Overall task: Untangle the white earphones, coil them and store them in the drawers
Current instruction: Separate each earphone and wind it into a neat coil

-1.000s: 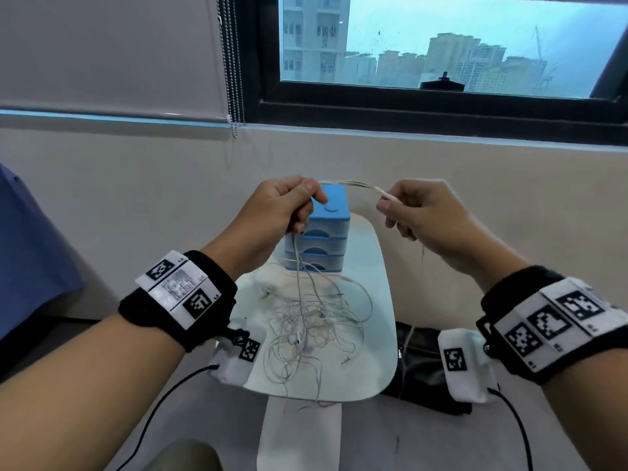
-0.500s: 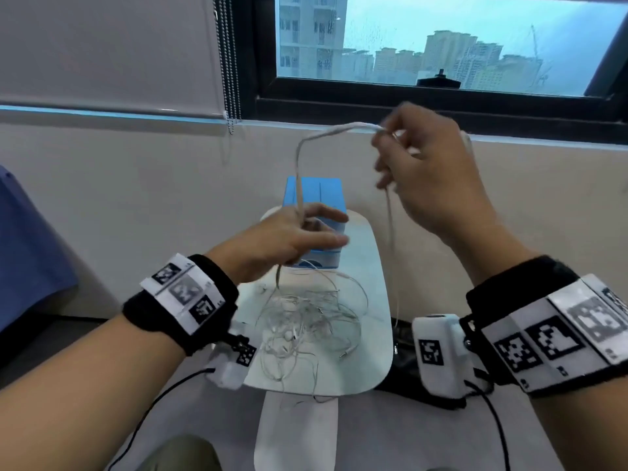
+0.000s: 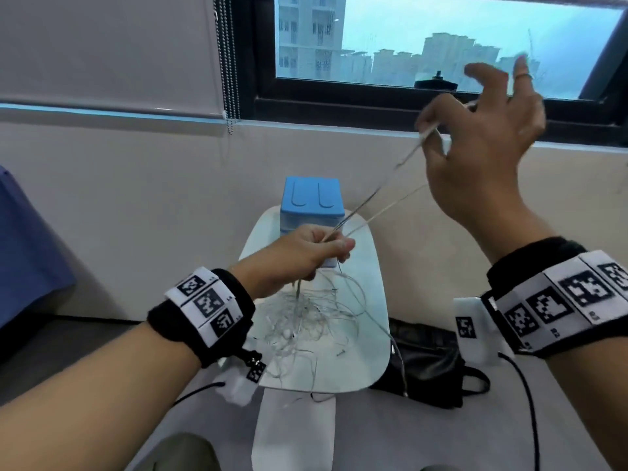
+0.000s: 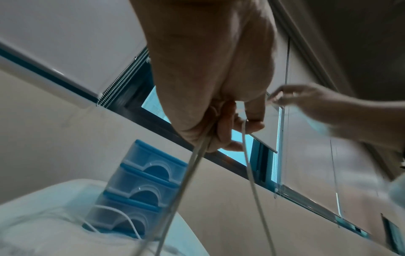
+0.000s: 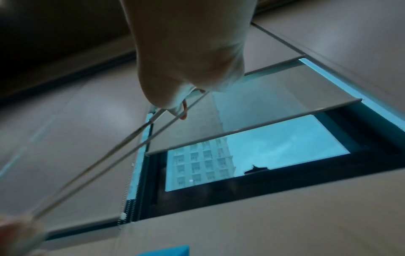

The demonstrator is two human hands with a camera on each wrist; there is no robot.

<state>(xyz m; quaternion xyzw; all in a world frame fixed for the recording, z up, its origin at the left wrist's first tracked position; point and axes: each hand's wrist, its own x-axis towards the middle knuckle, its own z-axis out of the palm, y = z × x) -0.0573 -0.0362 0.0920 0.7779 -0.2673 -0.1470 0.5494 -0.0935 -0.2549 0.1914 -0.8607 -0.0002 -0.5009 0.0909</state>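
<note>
A small white table [image 3: 370,300] with rounded corners stands against a pale wall [image 3: 136,185], and most of the white earphones [image 3: 306,321] lie on it as a loose tangle spread over its middle, a few strands trailing off the near edge. At the far end of the tabletop, close to the wall, stands the blue set of drawers [image 3: 311,207]; the left wrist view shows three stacked drawers with clear fronts, all pushed in. The left hand [image 3: 306,254] hovers just above the tangle in front of the drawers, fingers curled around a bunch of cords that hang from it to the heap. Two strands run taut from this fist up and to the right to the right hand [image 3: 482,141], which is raised in front of the window sill; its thumb and forefinger pinch the cords while the other fingers are spread and blurred. Above the wall a dark-framed window [image 3: 441,45] shows tall buildings and a hazy sky, and a pale roller blind [image 3: 108,49] with a bead chain [image 3: 228,62] covers the section to the left. A black bag [image 3: 428,365] lies on the grey floor just right of the table, and something blue [image 3: 30,253] shows at the left edge.
</note>
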